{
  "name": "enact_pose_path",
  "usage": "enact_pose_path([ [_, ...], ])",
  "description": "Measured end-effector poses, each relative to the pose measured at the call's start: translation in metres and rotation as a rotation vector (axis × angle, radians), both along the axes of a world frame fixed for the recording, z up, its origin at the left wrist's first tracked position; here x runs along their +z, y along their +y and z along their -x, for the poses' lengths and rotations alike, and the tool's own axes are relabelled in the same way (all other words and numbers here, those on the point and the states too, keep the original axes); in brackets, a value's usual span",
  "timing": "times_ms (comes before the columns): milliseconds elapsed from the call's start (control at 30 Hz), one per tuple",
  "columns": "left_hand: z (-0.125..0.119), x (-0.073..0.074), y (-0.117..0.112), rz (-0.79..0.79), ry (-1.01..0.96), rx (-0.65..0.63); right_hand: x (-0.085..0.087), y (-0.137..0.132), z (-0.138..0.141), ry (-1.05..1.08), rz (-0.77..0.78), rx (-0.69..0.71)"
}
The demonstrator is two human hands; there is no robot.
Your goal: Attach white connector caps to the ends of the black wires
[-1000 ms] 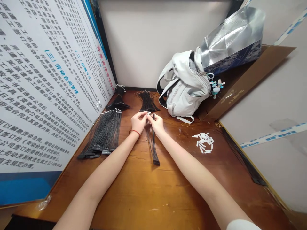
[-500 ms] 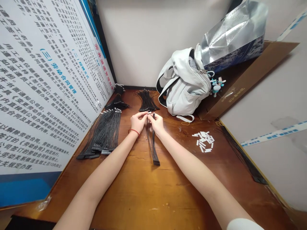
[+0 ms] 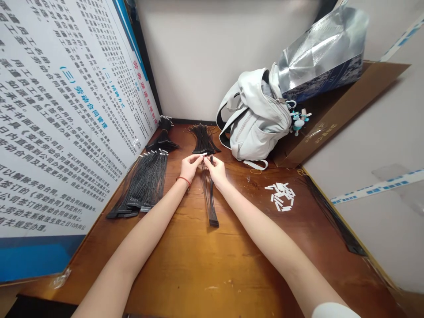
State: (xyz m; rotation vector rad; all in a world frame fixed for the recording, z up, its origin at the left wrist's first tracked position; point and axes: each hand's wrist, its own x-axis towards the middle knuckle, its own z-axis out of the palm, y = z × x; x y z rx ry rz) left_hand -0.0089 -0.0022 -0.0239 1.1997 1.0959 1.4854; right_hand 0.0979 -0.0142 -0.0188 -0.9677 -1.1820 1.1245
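Near the middle of the table, my left hand (image 3: pixel 191 168) and my right hand (image 3: pixel 216 171) meet at the fingertips. Between them they pinch the upper end of a black wire harness (image 3: pixel 208 194), where a small white connector (image 3: pixel 204 154) shows. The left fingers close on the connector and thin wires by it; the right fingers close on the wires just beside it. From there the wires hang toward me, ending in a black connector (image 3: pixel 213 223) on the table. The exact contact of the fingertips is too small to make out.
To the left lie many black harnesses (image 3: pixel 145 181) with white ends. Behind them is a tied bundle (image 3: pixel 164 137); another bundle (image 3: pixel 202 138) lies beyond my hands. White connectors (image 3: pixel 281 196) are scattered at right. A white backpack (image 3: pixel 255 119) stands before a cardboard box (image 3: pixel 344 115).
Both hands keep hold of the harness in nearly the same place. The white connector has turned slightly between the fingers, and the hanging end has shifted a little left.
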Motion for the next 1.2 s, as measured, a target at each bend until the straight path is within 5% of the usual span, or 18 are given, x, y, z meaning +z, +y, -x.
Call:
enact_pose_path([
  [300, 0.002, -0.004, 0.001, 0.057, 0.013, 0.404, 0.012, -0.061, -0.008, 0.091, 0.138, 0.151],
  [433, 0.008, -0.012, 0.006, -0.020, 0.087, 0.525, 0.012, -0.091, -0.003, -0.073, 0.101, 0.281],
  [633, 0.011, -0.016, 0.009, -0.042, 0.107, 0.564, 0.018, -0.115, 0.003, -0.395, 0.023, 0.358],
  [1200, 0.012, -0.015, 0.011, -0.019, 0.062, 0.543, 0.021, -0.109, -0.002, -0.329, 0.126, 0.497],
])
